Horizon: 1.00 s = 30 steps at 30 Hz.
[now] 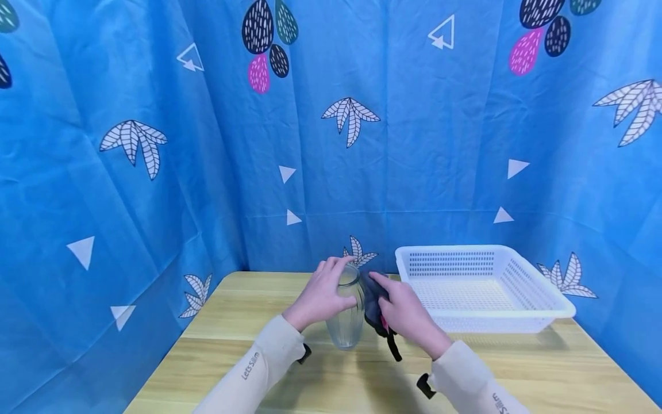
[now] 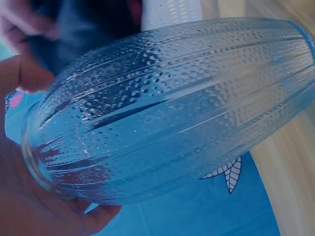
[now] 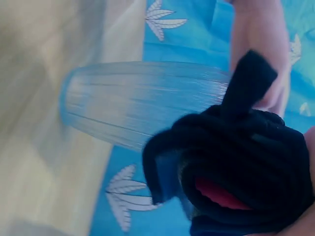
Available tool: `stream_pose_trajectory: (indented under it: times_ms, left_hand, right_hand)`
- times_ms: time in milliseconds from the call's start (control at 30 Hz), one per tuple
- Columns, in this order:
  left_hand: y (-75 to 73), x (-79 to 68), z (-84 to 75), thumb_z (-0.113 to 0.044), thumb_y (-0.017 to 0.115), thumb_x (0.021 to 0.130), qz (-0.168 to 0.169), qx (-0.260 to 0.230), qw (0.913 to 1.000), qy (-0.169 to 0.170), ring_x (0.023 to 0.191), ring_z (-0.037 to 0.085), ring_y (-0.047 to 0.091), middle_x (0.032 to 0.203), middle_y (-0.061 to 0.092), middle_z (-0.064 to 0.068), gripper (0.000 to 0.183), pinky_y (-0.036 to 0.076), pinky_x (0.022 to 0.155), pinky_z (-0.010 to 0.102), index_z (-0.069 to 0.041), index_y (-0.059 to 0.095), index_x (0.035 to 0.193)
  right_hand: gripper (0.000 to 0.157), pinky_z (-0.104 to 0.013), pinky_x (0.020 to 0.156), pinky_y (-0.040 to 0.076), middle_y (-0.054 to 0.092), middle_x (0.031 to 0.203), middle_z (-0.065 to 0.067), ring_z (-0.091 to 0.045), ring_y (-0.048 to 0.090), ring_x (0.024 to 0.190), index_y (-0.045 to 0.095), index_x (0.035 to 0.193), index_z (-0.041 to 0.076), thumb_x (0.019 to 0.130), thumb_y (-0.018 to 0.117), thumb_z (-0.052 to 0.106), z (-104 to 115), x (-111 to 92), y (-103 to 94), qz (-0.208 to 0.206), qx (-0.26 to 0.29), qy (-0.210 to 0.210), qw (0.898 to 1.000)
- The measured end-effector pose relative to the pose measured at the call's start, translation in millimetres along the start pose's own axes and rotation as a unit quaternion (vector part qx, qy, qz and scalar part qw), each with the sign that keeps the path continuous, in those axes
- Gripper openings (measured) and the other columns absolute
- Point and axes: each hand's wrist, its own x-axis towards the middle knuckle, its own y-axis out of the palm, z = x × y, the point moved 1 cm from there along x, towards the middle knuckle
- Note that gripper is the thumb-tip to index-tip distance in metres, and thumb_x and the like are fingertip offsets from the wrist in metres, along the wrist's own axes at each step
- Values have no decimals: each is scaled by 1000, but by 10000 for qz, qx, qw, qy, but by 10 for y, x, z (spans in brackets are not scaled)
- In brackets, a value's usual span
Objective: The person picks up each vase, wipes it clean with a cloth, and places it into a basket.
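Note:
A clear ribbed glass vase (image 1: 345, 330) stands roughly upright over the wooden table; whether its base touches the wood I cannot tell. My left hand (image 1: 322, 294) grips it near the rim, thumb on the near side and fingers around the far side. The left wrist view shows the vase's dimpled, ribbed wall (image 2: 162, 108) close up. Just right of the vase, my right hand (image 1: 407, 310) holds a rolled black fabric bundle (image 3: 231, 152) with loose straps and a pink inside. The bundle is close beside the vase's upper part; its exact kind is unclear.
A white perforated plastic basket (image 1: 517, 322) sits on the right of the table, close to my right hand. Light wood tabletop (image 1: 222, 339) extends to the left. Blue patterned curtains (image 1: 439, 144) hang behind and on both sides.

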Motion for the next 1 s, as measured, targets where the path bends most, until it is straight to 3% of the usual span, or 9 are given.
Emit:
stream_pose_trajectory:
  times_ms: [67, 200, 300, 333, 467, 600, 767, 867, 1000]
  left_hand:
    - [18, 11, 5, -43, 67, 72, -53, 22, 10000, 61, 114, 17, 38, 129, 41, -4, 81, 39, 91, 41, -31, 30, 142]
    - [46, 36, 20, -55, 65, 77, -296, -75, 9993, 200, 119, 20, 39, 129, 44, -3, 76, 36, 96, 43, -23, 36, 139]
    - [51, 50, 31, -52, 66, 78, -414, -224, 9986, 252, 120, 20, 39, 129, 44, -5, 73, 36, 98, 42, -22, 37, 138]
    - [49, 49, 33, -50, 67, 78, -414, -298, 9984, 229, 120, 18, 38, 130, 44, -6, 72, 36, 98, 42, -23, 37, 138]
    - [51, 33, 39, -44, 69, 78, -284, -498, 9983, 99, 119, 15, 37, 133, 42, -6, 72, 38, 97, 40, -24, 36, 138]
    - [27, -13, 27, -48, 66, 78, -193, -424, 9988, -151, 118, 15, 37, 132, 37, -3, 75, 41, 94, 40, -28, 30, 141]
    - [23, -18, 27, -55, 64, 77, -281, -245, 9991, -194, 105, 13, 41, 119, 36, -2, 78, 45, 84, 35, -30, 28, 142]
    - [21, -11, 18, -55, 65, 76, -349, -65, 9993, -98, 111, 15, 42, 124, 41, -4, 77, 43, 88, 38, -28, 31, 141]
    - [-12, -14, 2, -51, 66, 77, -294, 72, 9995, -130, 125, 18, 39, 135, 42, -7, 75, 38, 97, 45, -31, 32, 140]
  right_hand:
    - [51, -28, 40, 44, 62, 92, -10, -12, 51, 39, 47, 136, 15, 88, 47, -1, 70, 27, -44, -172, -53, -200, 9996]
    - [48, -32, 68, 53, 63, 113, -9, -16, 66, 77, 50, 133, 13, 87, 49, -1, 123, 107, -61, -454, -672, -745, 9939]
    - [46, -37, 88, 48, 59, 123, -10, -20, 59, 106, 51, 132, 10, 87, 50, -1, 74, 160, -20, -461, -1049, -870, 9896]
    - [46, -38, 89, 48, 59, 123, -11, -21, 59, 106, 50, 132, 9, 88, 50, -1, 41, 169, 6, -407, -1077, -851, 9897]
    - [47, -31, 60, 53, 62, 113, -16, -15, 66, 68, 47, 135, 9, 89, 48, -1, -123, 165, 142, 57, -768, -455, 9960]
    - [51, -28, 38, 43, 64, 87, -15, -9, 50, 34, 44, 137, 11, 88, 44, -3, -281, 135, 266, 575, -460, -170, 9971]
    - [57, -26, 44, 46, 62, 69, -7, -10, 52, 36, 38, 140, 6, 84, 40, -6, -416, 50, 369, 1180, -448, -105, 9919]
    - [60, -22, 54, 48, 62, 65, -6, -9, 53, 37, 37, 140, 3, 81, 40, -9, -471, -19, 400, 1507, -480, -175, 9873]
    - [58, -23, 63, 47, 68, 85, -12, -7, 55, 47, 48, 133, 4, 77, 44, -10, -483, -51, 380, 1391, -664, -270, 9877]
